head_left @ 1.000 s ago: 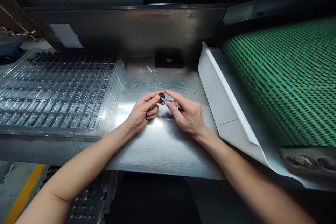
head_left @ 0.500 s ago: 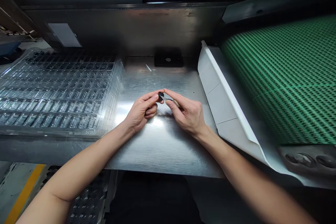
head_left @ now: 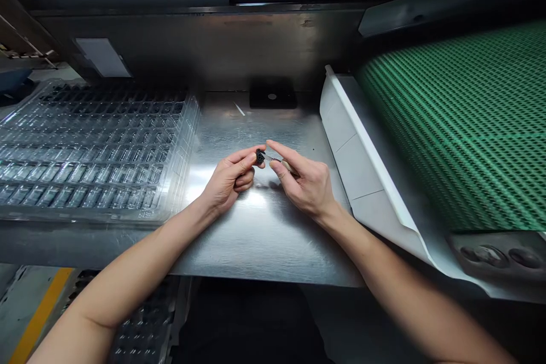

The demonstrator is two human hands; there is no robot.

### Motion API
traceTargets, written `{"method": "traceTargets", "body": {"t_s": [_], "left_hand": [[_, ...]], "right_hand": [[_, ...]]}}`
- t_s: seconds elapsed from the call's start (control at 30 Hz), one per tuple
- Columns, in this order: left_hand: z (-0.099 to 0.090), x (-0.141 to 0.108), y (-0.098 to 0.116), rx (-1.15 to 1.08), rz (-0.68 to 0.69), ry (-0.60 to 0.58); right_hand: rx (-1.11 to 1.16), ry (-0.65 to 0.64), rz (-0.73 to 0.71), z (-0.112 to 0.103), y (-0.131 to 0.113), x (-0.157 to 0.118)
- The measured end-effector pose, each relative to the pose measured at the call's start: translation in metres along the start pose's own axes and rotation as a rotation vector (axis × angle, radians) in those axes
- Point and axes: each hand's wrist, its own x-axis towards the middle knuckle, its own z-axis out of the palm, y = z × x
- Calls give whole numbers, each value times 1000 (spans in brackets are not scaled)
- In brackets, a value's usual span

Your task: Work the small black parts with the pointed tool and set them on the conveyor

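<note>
Presently, item by item, from the middle of the frame outward.

Small black part (head_left: 260, 156): pinched at the centre of the frame, just above the steel, between the left thumb and forefinger.

Left hand (head_left: 228, 179): fingers narrow, closed on the small black part; the other fingers are curled under, the heel near the bench.

Thin tool (head_left: 277, 161): a slender metal-tipped piece with a pale handle, its tip touching the small black part.

Right hand (head_left: 307, 182): fingers drawn narrow around the thin tool, forefinger stretched along it.

Change: against the pictures of a second ago the right forefinger has lifted slightly off the part and more of the tool's tip shows; both hands have otherwise kept their place. By my judgement the fine work on the part goes on, unfinished.

Steel bench (head_left: 264, 239): scratched, with a bright glare under the hands.

Clear tray (head_left: 98, 148): many-pocketed, at the left of the frame; contents too glassy to tell.

Black block (head_left: 273, 98): at the back of the bench, upper centre.

White guard (head_left: 362, 153): slanting, right of the hands.

Green belt (head_left: 460, 125): perforated, filling the right of the frame.
</note>
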Motion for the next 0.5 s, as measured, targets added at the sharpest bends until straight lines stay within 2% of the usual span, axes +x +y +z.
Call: {"method": "traceTargets", "body": {"t_s": [0.5], "left_hand": [[0,0,0,-19,-22,19]], "right_hand": [[-56,-32,24,0,0,-2]]}}
